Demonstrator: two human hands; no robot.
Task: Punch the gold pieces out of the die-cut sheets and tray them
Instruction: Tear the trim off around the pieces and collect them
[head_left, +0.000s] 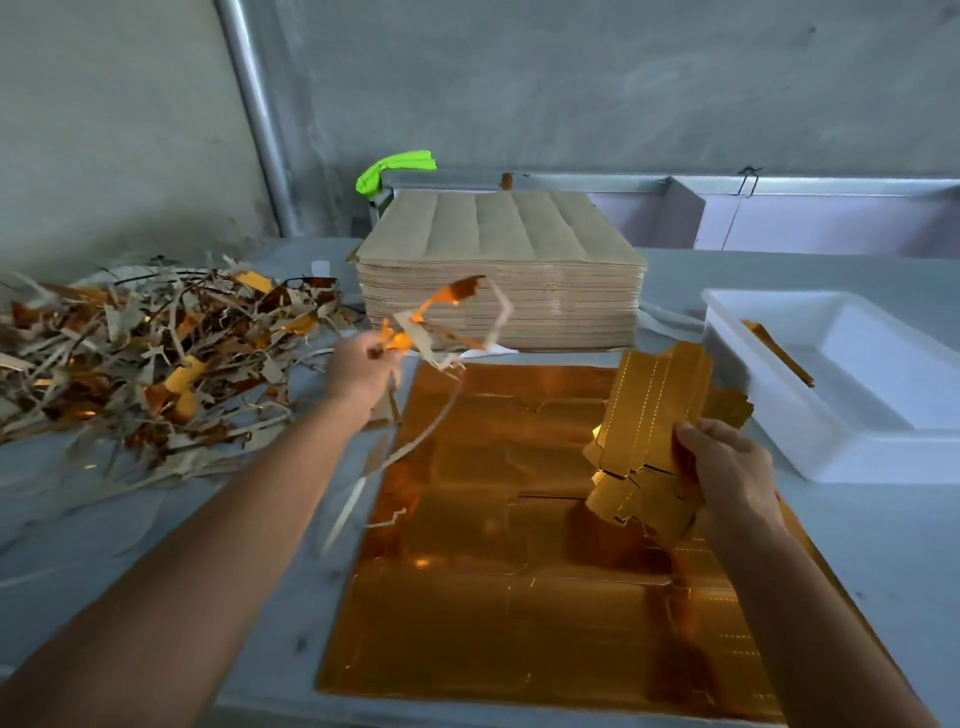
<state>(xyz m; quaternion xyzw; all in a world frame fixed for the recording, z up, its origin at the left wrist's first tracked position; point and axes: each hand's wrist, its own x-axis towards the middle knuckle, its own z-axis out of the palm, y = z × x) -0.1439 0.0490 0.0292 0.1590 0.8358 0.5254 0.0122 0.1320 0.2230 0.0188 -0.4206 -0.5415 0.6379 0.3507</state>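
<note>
A gold sheet (467, 571) lies flat at the near edge of the table (130, 545), its cut lines faint under the glare and its near right corner hidden behind the worker's forearm. Above it, the right hand (727, 467) grips a fanned bundle of punched gold pieces (649, 426), held up off the sheet and just beside the white tray (779, 415), apparently ready to be dropped in. The left hand (358, 364) pinches a tangle of waste strips (447, 332), lifted clear toward the scrap heap (145, 353) on the left, likely so offcuts stay apart from good pieces. The strips are blurred, so their exact shape is hard to read, and the fingers are partly masked by them. The tray already holds at least one gold piece (779, 353); its right side runs out of frame. Farther back stands a tall stack of sheets (504, 270), brown side up. Behind it, a bright green object (395, 169) rests on a rail, too indistinct to name.
</note>
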